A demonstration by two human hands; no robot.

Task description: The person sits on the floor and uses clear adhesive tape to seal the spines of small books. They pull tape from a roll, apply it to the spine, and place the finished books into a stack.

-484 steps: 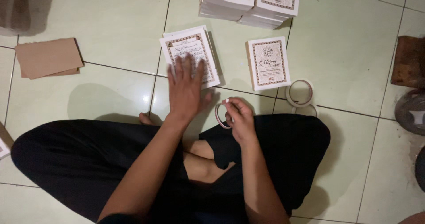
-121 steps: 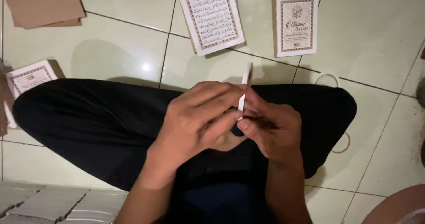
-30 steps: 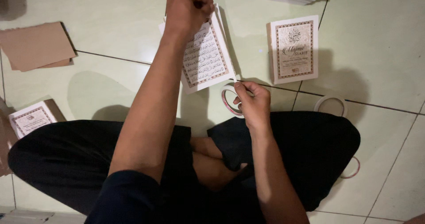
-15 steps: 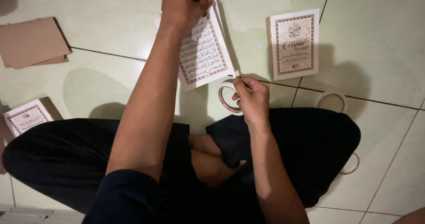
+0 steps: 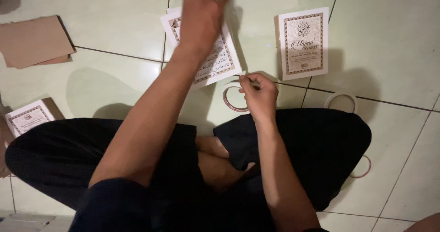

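On the pale green tiled floor (image 5: 105, 3), a person sits cross-legged in dark trousers with small booklets spread in front. The left hand (image 5: 201, 12) reaches out to twelve o'clock and rests, fingers loosely spread, on the upper part of a patterned booklet (image 5: 220, 60); it looks placed to pin the booklet flat, though whether anything is pinched under the fingers cannot be told. The right hand (image 5: 259, 94), nearer the knees, is closed narrowly on a roll of tape (image 5: 233, 99) that lies just below the booklet's near corner, fingertips pinched at its rim as if holding the tape's end. A second booklet (image 5: 302, 42) lies apart at one o'clock, cover up. A spare tape roll (image 5: 341, 102) sits at three o'clock beside the knee, another ring (image 5: 362, 168) half hidden by the leg. Brown cardboard sheets (image 5: 34, 42) lie at ten o'clock, and a further booklet (image 5: 28, 117) at nine o'clock.
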